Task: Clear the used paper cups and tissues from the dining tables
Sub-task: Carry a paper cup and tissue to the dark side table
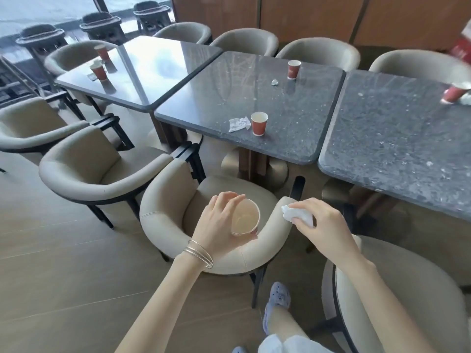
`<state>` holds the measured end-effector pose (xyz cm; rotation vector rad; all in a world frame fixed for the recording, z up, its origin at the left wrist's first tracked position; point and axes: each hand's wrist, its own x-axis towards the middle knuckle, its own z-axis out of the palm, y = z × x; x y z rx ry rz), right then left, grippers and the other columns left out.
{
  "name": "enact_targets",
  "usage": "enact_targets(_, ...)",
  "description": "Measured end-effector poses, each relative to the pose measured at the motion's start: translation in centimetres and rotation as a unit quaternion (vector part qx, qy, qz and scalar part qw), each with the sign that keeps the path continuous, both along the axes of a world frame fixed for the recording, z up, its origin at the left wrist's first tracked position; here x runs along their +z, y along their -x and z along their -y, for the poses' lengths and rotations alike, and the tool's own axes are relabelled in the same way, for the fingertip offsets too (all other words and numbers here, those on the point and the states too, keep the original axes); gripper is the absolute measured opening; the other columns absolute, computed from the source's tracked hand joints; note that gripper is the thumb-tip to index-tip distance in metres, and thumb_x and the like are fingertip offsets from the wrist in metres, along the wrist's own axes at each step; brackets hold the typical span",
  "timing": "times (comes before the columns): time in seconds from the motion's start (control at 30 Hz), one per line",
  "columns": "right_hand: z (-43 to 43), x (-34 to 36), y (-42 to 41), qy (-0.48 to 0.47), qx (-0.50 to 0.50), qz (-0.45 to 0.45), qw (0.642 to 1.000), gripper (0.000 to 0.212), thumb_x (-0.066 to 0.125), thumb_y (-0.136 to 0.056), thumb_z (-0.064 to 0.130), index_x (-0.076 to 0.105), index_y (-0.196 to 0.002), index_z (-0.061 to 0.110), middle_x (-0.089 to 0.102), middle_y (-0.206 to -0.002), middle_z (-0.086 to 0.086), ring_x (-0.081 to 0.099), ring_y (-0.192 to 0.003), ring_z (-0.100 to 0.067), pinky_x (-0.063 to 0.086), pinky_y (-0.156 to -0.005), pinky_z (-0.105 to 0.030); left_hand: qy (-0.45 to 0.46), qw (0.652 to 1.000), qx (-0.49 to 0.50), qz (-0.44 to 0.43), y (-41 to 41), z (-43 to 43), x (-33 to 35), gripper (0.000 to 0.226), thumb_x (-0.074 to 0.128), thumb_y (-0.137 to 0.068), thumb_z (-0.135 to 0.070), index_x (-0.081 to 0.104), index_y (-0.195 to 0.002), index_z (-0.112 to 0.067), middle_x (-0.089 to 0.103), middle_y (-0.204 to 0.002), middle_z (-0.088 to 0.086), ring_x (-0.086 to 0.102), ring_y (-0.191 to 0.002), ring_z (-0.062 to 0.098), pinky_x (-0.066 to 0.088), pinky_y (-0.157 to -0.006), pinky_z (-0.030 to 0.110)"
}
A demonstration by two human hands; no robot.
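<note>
A paper cup (244, 219) is held in the left hand (216, 222) over the seat of a beige chair (163, 210), just short of the middle worktop (293, 138). Pretty plain thing: red outside (only a sliver is seen at the lower edge), pale tan inside. It's viewed almost straight down the mouth, so the long axis is kept close to upright, rim turned up at the camera, base pointed down at the seat. The left fingers (230, 200) are curled round its left side and clamped on it.

A crumpled white tissue (298, 216) is pinched tight in the right hand (323, 222) above the chair's armrest. The wad is stretched roughly left-right, with one end poking out to the left.

On the middle worktop, a second cup (259, 123) is stood upright near the front edge, with a flattened tissue (238, 124) just beside it. Farther back, a third cup (294, 69) is stood upright, with a small wad (274, 82) near it. A tipped cup (453, 94) is seen lying on its side on the right worktop (395, 136).
</note>
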<state>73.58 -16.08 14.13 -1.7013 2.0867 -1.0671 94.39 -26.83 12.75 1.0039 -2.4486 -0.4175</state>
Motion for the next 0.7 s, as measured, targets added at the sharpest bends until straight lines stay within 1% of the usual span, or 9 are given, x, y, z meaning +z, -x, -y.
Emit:
enact_targets(0.17, 5.3, -1.3, 3.4, -0.006, 0.013, 0.0, 1.0, 0.023, 0.068, -0.079, 0.014, 0.067, -0.095, 0.03, 0.063, -0.092, 0.016, 0.058, -0.089, -0.007, 0.047, -0.074, -0.027, 0.0, 1.0, 0.013, 0.012, 3.4, 5.5, -1.1, 0.077, 0.077, -0.063, -0.049, 0.051, -0.127, -0.013, 0.052, -0.121, 0.006, 0.05, -0.102, 0.026, 0.047, -0.086, 0.04)
enact_targets(0.33, 13.0, -2.2, 9.6, -0.014, 0.031, 0.0, 0.999, 0.025, 0.068, -0.078, 0.015, 0.066, -0.095, 0.033, 0.059, -0.091, 0.021, 0.058, -0.088, -0.008, 0.046, -0.073, -0.028, -0.001, 0.999, 0.035, 0.011, 9.1, 12.3, -2.2, 0.078, 0.078, -0.062, -0.05, 0.051, -0.127, -0.015, 0.052, -0.121, 0.005, 0.051, -0.103, 0.025, 0.048, -0.086, 0.04)
enact_targets(0.5, 21.0, -1.9, 16.1, -0.027, 0.036, -0.001, 0.999, 0.022, 0.069, -0.078, 0.017, 0.066, -0.095, 0.031, 0.064, -0.092, 0.012, 0.059, -0.087, -0.013, 0.047, -0.069, -0.032, -0.002, 0.998, 0.062, 0.014, 15.6, 19.6, -1.8, 0.081, 0.079, -0.061, -0.051, 0.051, -0.128, -0.016, 0.052, -0.121, 0.004, 0.05, -0.103, 0.025, 0.047, -0.089, 0.04)
enact_targets(0.63, 27.0, -2.4, 20.3, -0.043, 0.054, 0.004, 0.998, 0.02, 0.068, -0.079, 0.015, 0.067, -0.096, 0.026, 0.066, -0.095, 0.007, 0.06, -0.091, -0.018, 0.049, -0.074, -0.039, 0.013, 0.997, 0.08, 0.001, 20.0, 25.7, -1.5, 0.079, 0.081, -0.06, -0.047, 0.053, -0.125, -0.013, 0.053, -0.12, 0.007, 0.051, -0.101, 0.029, 0.046, -0.088, 0.039)
enact_targets(0.7, 29.5, -2.8, 22.0, -0.049, 0.054, 0.002, 0.997, 0.02, 0.068, -0.079, 0.013, 0.068, -0.097, 0.023, 0.066, -0.096, 0.005, 0.06, -0.092, -0.019, 0.049, -0.075, -0.04, 0.019, 0.996, 0.087, -0.003, 21.7, 28.5, -1.5, 0.077, 0.082, -0.06, -0.044, 0.054, -0.124, -0.012, 0.054, -0.119, 0.009, 0.051, -0.102, 0.031, 0.046, -0.089, 0.039)
